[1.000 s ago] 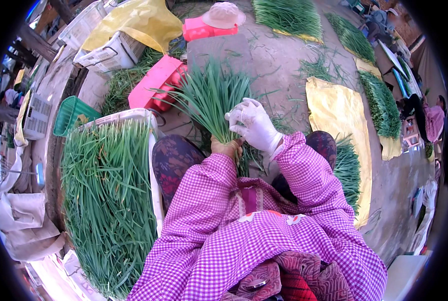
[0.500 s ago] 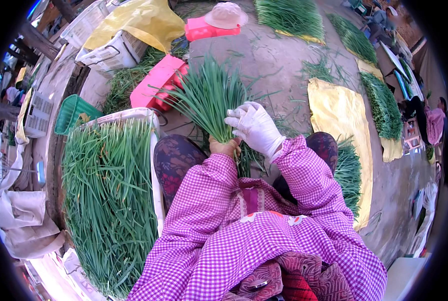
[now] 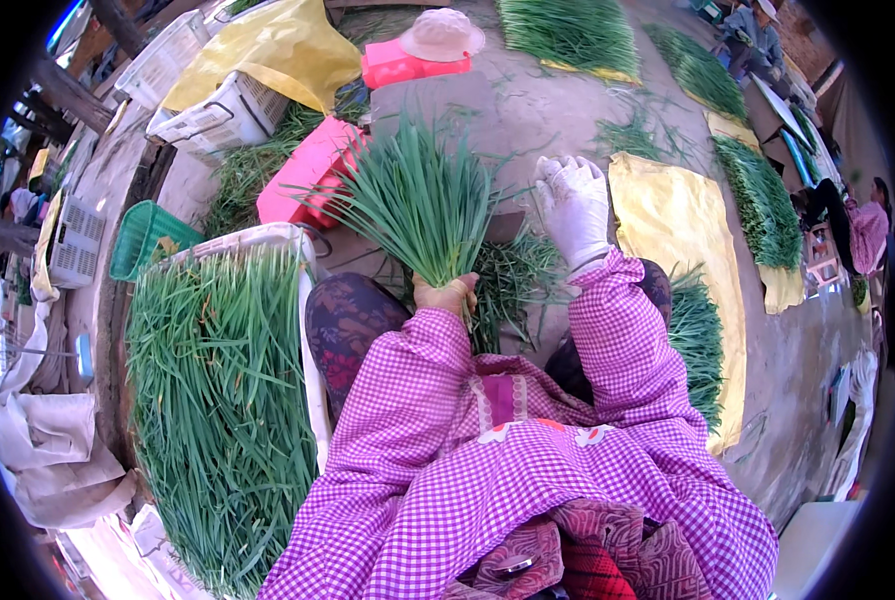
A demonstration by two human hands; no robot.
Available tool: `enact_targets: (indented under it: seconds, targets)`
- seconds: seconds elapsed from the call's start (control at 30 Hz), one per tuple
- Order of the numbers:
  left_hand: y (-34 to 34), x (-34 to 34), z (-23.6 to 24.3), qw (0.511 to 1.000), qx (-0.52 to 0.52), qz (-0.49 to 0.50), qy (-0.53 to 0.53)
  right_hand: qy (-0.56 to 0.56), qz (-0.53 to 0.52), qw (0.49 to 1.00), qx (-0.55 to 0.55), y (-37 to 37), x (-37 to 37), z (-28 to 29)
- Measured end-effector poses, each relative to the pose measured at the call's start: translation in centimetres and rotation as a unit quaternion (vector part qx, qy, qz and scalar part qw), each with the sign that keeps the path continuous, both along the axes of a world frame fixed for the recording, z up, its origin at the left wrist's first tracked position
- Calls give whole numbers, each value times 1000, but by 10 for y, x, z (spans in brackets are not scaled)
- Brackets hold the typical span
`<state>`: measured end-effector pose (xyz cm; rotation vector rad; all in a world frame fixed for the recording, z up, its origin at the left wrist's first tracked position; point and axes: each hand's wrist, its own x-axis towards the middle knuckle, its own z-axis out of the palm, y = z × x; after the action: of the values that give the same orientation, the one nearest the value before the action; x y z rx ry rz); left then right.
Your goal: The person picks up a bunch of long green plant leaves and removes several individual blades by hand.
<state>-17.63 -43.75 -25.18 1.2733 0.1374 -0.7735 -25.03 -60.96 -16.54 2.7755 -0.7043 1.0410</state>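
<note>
Gripping a bunch of long green leaves (image 3: pixel 417 205) by its lower end, the left hand (image 3: pixel 447 295) sits near the middle of the frame, fingers closed round the stems — the blades fan out above it toward the top. Right of centre, the right hand (image 3: pixel 574 212), in a white glove, is raised and open, fingers pointing up the frame, apart from the bunch and near a yellow sheet (image 3: pixel 667 190). Loose greens (image 3: pixel 515 290) lie on the ground below and between the hands. At the left of the frame, a white crate (image 3: pixel 277 234) is packed with more leaves (image 3: pixel 217 400), a green basket (image 3: pixel 142 240) just beyond its upper corner. In the upper left, a pink container (image 3: pixel 305 178) stands near the bunch — a pale hat (image 3: pixel 442 36) rests on another pink object (image 3: pixel 407 68) at top centre
</note>
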Motion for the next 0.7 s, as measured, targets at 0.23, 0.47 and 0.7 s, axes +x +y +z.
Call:
enact_targets:
  seconds: [0.23, 0.47, 0.7]
  targets:
    - [1, 2, 0, 1000, -3, -22, -15, 44, 141, 960, 238, 5, 0, 3]
    - [3, 0, 6, 1000, -23, -19, 0, 213, 227, 945, 102, 57, 16, -11]
    - [5, -3, 9, 1000, 1, -8, 11, -11, 226, 954, 195, 38, 11, 1]
